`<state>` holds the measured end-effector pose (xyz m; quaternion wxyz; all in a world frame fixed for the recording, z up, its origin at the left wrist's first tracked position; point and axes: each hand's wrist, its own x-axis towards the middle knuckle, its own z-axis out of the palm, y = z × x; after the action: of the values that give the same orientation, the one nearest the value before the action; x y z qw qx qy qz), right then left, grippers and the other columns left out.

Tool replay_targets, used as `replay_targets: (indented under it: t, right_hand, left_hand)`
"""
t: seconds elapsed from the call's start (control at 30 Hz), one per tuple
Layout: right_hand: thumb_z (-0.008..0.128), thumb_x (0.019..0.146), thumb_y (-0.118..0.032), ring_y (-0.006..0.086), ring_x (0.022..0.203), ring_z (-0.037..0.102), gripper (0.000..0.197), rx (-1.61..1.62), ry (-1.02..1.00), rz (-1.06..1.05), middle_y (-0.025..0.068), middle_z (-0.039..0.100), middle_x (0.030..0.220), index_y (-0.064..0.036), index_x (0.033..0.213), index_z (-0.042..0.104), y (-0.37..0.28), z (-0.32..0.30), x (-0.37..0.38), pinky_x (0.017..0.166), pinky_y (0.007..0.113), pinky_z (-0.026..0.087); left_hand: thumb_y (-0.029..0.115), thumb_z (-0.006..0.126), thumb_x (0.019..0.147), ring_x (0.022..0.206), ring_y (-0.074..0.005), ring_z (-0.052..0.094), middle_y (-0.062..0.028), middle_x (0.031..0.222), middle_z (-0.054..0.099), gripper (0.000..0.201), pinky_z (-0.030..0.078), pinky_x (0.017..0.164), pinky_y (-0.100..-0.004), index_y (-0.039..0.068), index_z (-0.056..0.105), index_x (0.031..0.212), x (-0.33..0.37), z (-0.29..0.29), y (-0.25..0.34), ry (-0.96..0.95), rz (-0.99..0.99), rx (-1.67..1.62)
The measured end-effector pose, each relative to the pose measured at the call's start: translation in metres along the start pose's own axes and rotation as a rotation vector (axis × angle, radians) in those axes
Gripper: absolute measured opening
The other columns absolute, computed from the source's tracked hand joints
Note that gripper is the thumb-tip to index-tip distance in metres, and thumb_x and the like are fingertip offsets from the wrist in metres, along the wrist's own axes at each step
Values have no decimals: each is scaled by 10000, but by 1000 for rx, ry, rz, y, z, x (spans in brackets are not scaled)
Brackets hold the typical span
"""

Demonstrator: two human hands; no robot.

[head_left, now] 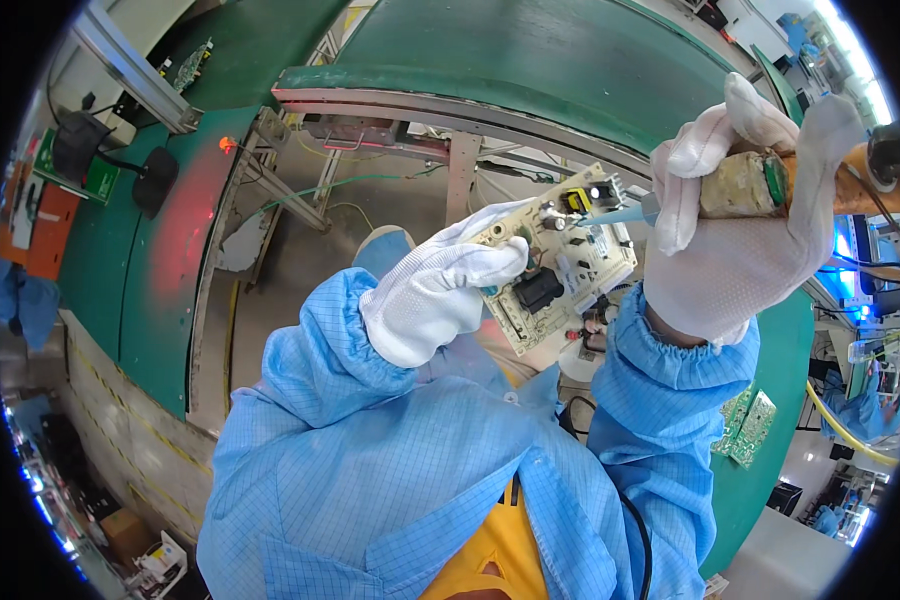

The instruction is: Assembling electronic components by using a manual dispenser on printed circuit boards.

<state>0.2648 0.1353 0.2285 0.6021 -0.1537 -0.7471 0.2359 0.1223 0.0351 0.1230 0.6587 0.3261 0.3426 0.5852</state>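
1. Your right hand (725,275), at the upper right of the frame, is curled round the body of a hand-held tool (745,188); its narrow, pale-blue tip (618,216) points left.
2. At the centre right, that tip reaches over the components of the circuit board (560,265). Whether it touches cannot be told, but the work on this board looks to be under way.
3. Your left hand (425,295), at the centre, pinches the board's left edge, thumb on the component face, holding it tilted in the air.
4. The board already carries a black block (539,290), a yellow-wrapped part (576,201) and other components. How many spots are done or left is too small to judge; with the tip over it, you probably haven't finished.
5. Toward the lower right, green boards (755,430) lie on the green surface (785,365); you can't tell whether they are waiting or done.
6. At the far upper left, another board (192,67) lies out of your hands, its stage unclear.
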Motion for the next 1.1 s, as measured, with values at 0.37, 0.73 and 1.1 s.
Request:
replay_targets:
  t: [0.37, 0.73, 1.1]
  right_hand:
    - [405, 1016, -181, 93, 390, 461, 332, -31, -65, -9, 131, 606, 676, 84, 1128, 571, 7, -2, 2, 385, 200, 421]
    - [427, 992, -122, 79, 398, 458, 279, -206, 50, -98, 102, 614, 668, 83, 1098, 585, 22, -2, 2, 389, 189, 408]
    - [463, 971, -108, 83, 433, 490, 263, -143, 39, -108, 100, 616, 666, 79, 1114, 583, 25, -11, 0, 427, 191, 434]
  left_hand:
    - [195, 582, 920, 1137, -159, 545, -94, 1250, 568, 487, 423, 981, -283, -12, 456, 1342, -10, 5, 11, 26, -108, -307]
    - [146, 545, 923, 1183, -243, 547, -131, 1304, 537, 518, 438, 1008, -357, 8, 386, 1396, -10, -2, -7, -94, -188, -657]
    - [160, 549, 919, 1172, -252, 557, -136, 1299, 543, 526, 442, 1002, -374, 9, 386, 1396, -10, -4, -10, -82, -207, -590]
